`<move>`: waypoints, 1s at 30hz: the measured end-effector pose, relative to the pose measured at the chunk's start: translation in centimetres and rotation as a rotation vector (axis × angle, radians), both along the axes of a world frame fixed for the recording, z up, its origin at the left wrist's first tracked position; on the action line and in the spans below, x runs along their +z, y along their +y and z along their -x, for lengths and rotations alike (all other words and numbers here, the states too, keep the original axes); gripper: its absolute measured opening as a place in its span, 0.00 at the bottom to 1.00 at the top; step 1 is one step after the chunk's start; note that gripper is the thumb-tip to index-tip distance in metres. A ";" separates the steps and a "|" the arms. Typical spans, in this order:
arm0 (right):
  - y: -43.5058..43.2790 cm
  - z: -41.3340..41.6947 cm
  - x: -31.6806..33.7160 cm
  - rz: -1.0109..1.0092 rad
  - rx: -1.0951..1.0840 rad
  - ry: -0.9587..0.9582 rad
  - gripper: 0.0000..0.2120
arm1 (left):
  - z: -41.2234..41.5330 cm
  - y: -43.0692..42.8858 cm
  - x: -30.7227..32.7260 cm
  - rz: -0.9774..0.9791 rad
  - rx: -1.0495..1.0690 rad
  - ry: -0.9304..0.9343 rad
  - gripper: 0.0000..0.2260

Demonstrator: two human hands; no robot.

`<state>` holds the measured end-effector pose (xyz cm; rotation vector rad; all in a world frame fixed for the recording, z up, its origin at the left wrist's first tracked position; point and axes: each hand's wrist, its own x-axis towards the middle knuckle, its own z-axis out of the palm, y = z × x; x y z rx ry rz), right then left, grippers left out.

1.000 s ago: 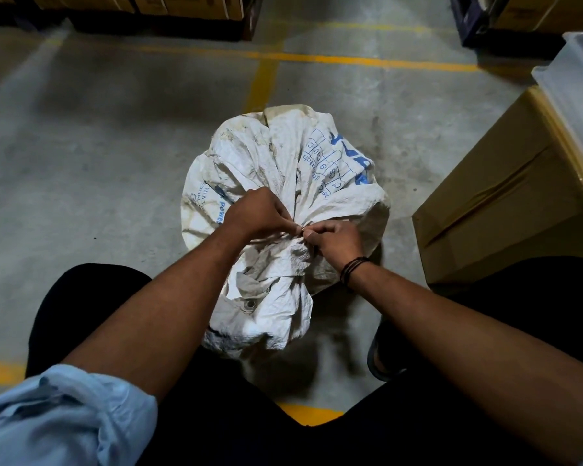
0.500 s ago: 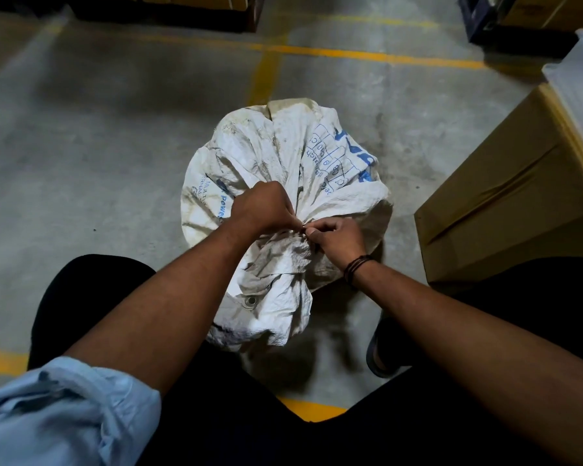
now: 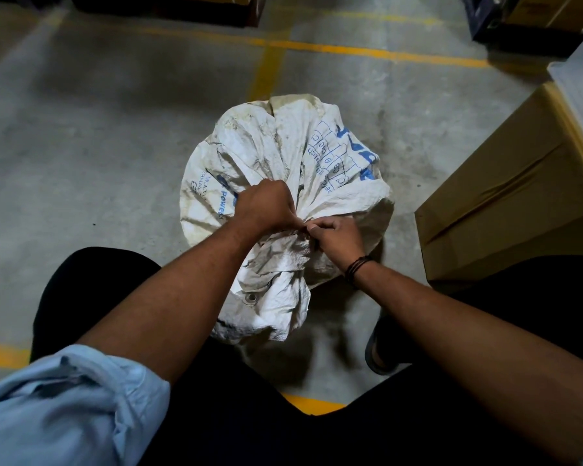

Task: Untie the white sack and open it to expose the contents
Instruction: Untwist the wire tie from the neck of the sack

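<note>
the left hand (image 3: 266,205) was curled in a fist around the gathered neck (image 3: 292,245) of the white sack (image 3: 283,146), while the right hand (image 3: 339,238), a dark cord band (image 3: 357,270) at its wrist, pinched the same bunched cloth from the other side, knuckles touching the left's. just beside the left hand blue print read "power" (image 3: 228,205), with part of "multi" further left; on the far right face a grid of boxes (image 3: 330,156) carried a word like "batch", upside down, and larger blue letters too creased to read. the sack sat on the concrete floor (image 3: 98,146) between the person's knees, its long axis running away from the person, the neck tied shut and the loose mouth with a metal eyelet (image 3: 250,298) flopped toward the person. a cardboard box (image 3: 505,203) stood near on the right, and yellow lines (image 3: 367,53) crossed the floor beyond.
</note>
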<state>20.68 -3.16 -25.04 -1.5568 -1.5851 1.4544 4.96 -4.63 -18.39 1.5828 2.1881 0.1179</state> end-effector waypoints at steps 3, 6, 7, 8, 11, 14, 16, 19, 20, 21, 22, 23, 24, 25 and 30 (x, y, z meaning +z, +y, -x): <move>0.0 -0.1 -0.6 0.034 -0.072 0.013 0.19 | -0.1 -0.1 -0.2 -0.004 -0.004 -0.010 0.22; -0.5 -0.3 -0.9 -0.066 -0.065 -0.062 0.18 | -0.3 -0.2 -0.3 -0.017 -0.005 -0.015 0.19; -0.9 -0.3 -1.0 -0.122 -0.056 -0.103 0.18 | -0.3 -0.2 -0.4 -0.019 -0.004 -0.016 0.18; -1.3 -0.3 -1.1 -0.170 -0.049 -0.132 0.17 | -0.2 -0.3 -0.4 -0.020 -0.002 -0.016 0.17; -2.6 0.0 -1.4 -0.271 -0.028 -0.137 0.07 | 0.0 -0.4 -0.5 -0.025 0.010 -0.019 0.16; -2.8 0.1 -1.4 -0.280 -0.022 -0.118 0.07 | 0.2 -0.6 -0.5 -0.031 0.009 -0.024 0.15; -2.3 0.2 -1.5 -0.280 0.003 -0.126 0.05 | 0.3 -0.7 -0.6 -0.034 0.006 -0.026 0.14; -2.1 0.1 -1.9 -0.312 0.048 -0.128 0.05 | 0.6 -0.8 -0.6 -0.029 0.016 -0.031 0.13; -2.4 0.1 -2.0 -0.335 0.060 -0.127 0.06 | 0.7 -0.8 -0.7 -0.026 0.020 -0.036 0.12; -2.6 0.0 -2.2 -0.354 0.069 -0.115 0.07 | 0.8 -0.8 -0.7 -0.023 0.022 -0.042 0.12; -2.7 0.0 -2.4 -0.369 0.081 -0.107 0.07 | 0.9 -0.8 -0.7 -0.018 0.022 -0.049 0.12; -2.6 -0.1 -2.6 -0.382 0.097 -0.110 0.07 | 0.9 -0.8 -0.7 -0.013 0.019 -0.052 0.12; -2.5 -0.1 -2.6 -0.387 0.120 -0.128 0.08 | 0.9 -0.8 -0.8 -0.011 0.015 -0.052 0.12; -2.3 -0.2 -2.7 -0.383 0.143 -0.146 0.08 | 0.8 -0.8 -0.8 -0.011 0.011 -0.047 0.12; -1.9 -0.1 -2.7 -0.352 0.176 -0.174 0.07 | 0.5 -0.9 -0.8 -0.025 0.003 -0.033 0.14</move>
